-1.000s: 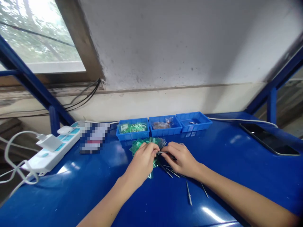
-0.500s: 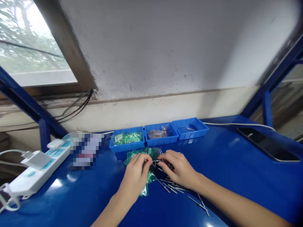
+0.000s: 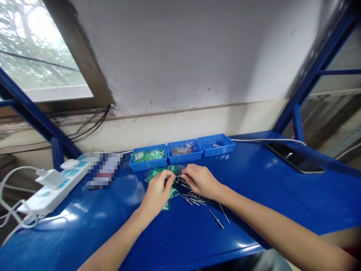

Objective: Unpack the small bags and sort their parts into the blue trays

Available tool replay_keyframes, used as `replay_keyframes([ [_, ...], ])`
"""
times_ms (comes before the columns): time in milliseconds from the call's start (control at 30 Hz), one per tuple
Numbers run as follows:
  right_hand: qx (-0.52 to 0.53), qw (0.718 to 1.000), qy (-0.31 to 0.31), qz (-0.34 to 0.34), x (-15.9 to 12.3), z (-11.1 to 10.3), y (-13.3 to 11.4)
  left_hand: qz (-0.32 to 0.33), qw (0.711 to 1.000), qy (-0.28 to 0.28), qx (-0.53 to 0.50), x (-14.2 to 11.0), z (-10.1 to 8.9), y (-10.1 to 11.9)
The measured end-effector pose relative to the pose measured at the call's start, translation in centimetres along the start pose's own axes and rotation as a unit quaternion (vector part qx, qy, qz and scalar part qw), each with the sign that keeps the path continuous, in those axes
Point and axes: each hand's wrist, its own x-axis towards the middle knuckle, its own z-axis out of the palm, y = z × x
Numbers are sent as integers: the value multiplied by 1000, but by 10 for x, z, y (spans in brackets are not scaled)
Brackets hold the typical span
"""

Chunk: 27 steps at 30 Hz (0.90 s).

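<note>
My left hand (image 3: 159, 187) is closed in a pinch on one end of a thin metal blind rivet (image 3: 178, 176). Opposite it, my right hand (image 3: 201, 181) pinches the rivet's other end, so the piece spans the small gap between my fingertips. Many loose blind rivets (image 3: 194, 200) lie on the blue table under and in front of my right hand, partly covered by it. A single rivet (image 3: 216, 218) rests nearer the front edge. Green plastic bags (image 3: 174, 192) lie crumpled beneath and behind my left hand.
Three blue trays stand along the wall: the left tray (image 3: 149, 165) with green bags, the middle tray (image 3: 186, 156) with a clear bag, the right tray (image 3: 220, 151) with a few rivets. A power strip (image 3: 53, 197) and blurred-out packet (image 3: 105, 171) lie left, a phone (image 3: 295, 158) right.
The camera view has shifted, so the table and trays appear slightly higher and smaller. My right thumb and fingers have drawn closer together; both hands stay at the rivet.
</note>
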Motion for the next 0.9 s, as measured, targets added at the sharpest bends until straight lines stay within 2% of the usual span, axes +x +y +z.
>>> replay_keyframes([
  [167, 7, 1000, 17, 7, -1, -2, 1, 36, 999, 14, 1, -1, 3, 4],
  [367, 16, 1000, 3, -11, 1, 1, -3, 3, 1000, 17, -10, 0, 3, -1],
  [600, 27, 1000, 13, -4, -4, 2, 5, 3, 1000, -17, -2, 0, 2, -4],
  [800, 2, 1000, -5, -18, -3, -1, 2, -19, 999, -38, -29, -1, 5, -4],
  [900, -24, 999, 38, 21, -1, -13, 13, -10, 998, -49, -29, -4, 3, 0],
])
